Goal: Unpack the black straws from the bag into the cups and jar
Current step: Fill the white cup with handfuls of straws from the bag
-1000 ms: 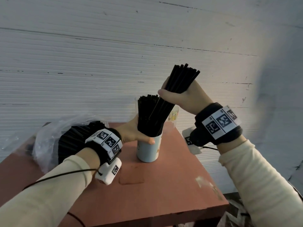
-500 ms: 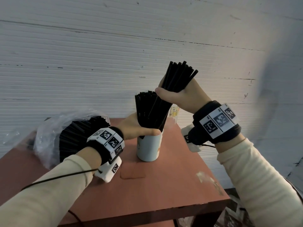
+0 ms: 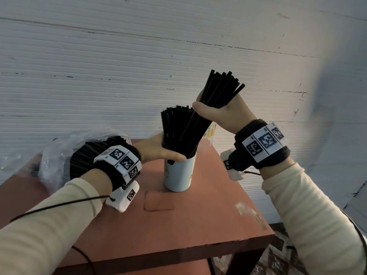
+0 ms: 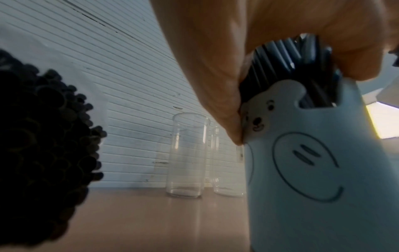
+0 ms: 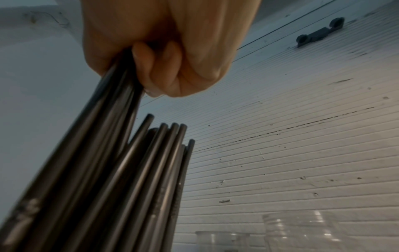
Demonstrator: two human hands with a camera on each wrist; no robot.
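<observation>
Both hands work at one pale blue cup (image 3: 179,175) standing on a reddish table (image 3: 198,225). The left hand (image 3: 156,149) wraps the black straws (image 3: 174,128) already standing in the cup, thumb across the rim, holding them together. The right hand (image 3: 224,114) is clenched round a second bundle of straws (image 3: 220,90), tilted, its lower ends dipping into the cup's mouth beside the standing ones.

Compared with a second ago, the right hand has lifted slightly and drawn back to the right, so its bundle leans more steeply; the left hand and cup have kept their places. This looks like working the new bundle into an already crowded cup, which seems close to full.

A clear plastic bag (image 3: 57,153) lies on the table's left, with many straws still inside (image 3: 87,153), so much unpacking remains.

From the left wrist, a tall clear glass (image 4: 185,156) stands empty behind the cup; a second clear vessel (image 4: 226,162) beside it is half hidden, so whether it is the jar cannot be told. How deep the new straws reach inside the cup is hidden. The right wrist view is blurred, showing only clear rims at the bottom.
</observation>
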